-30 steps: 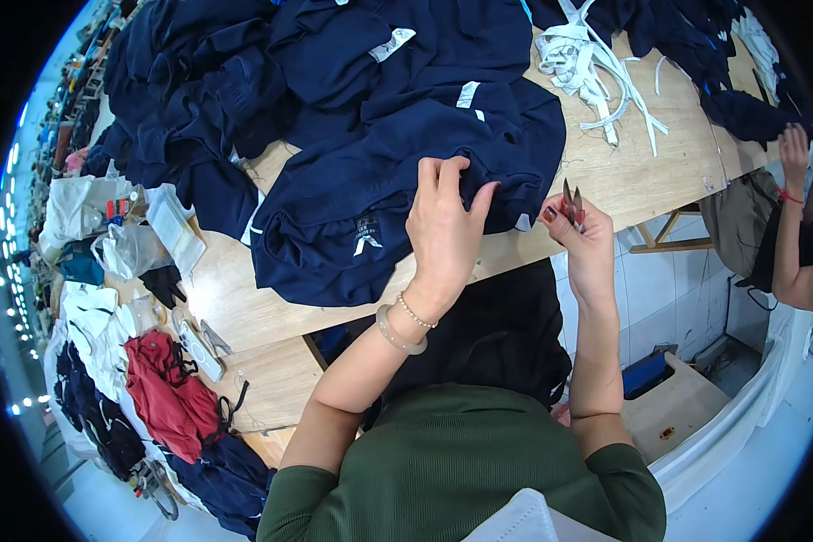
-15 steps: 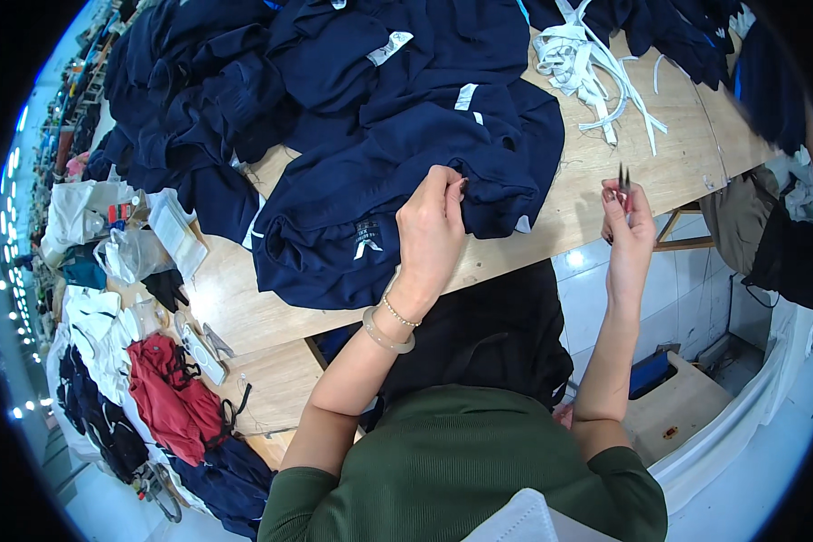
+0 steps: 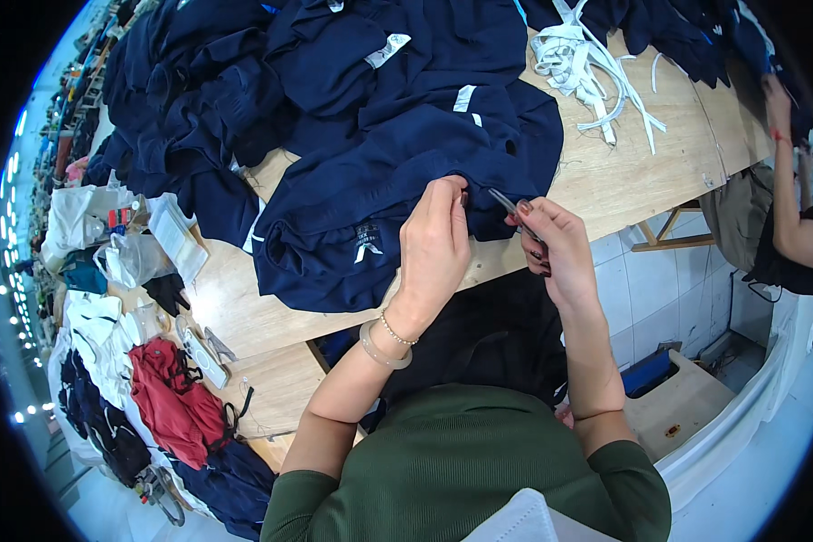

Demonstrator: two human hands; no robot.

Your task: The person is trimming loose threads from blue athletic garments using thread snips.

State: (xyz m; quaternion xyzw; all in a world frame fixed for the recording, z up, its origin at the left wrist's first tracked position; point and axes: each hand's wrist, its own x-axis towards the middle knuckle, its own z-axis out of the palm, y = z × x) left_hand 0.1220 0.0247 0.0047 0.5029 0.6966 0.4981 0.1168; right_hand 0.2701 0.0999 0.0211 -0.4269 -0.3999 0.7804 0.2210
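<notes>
The navy garment [image 3: 370,185] lies crumpled on the wooden table [image 3: 641,172], along the edge nearest the person. At its right-hand part, the left hand [image 3: 435,239] has its fingertips drawn together against the cloth; whether fabric or thread sits between them cannot be made out. The right hand [image 3: 558,248], at the garment's right near corner, is closed around small metal snips [image 3: 504,200], whose handles the fingers hide. The blades lie over the garment; whether they touch it is unclear. Print on the dark label [image 3: 367,239] inside the garment is too small to read. Beyond the garment, a navy heap [image 3: 208,81] is cut off above; to its far right, a co-worker's hand [image 3: 777,104] is blurred near the dark rim, and white strips [image 3: 574,68] lie tangled beyond its right end
</notes>
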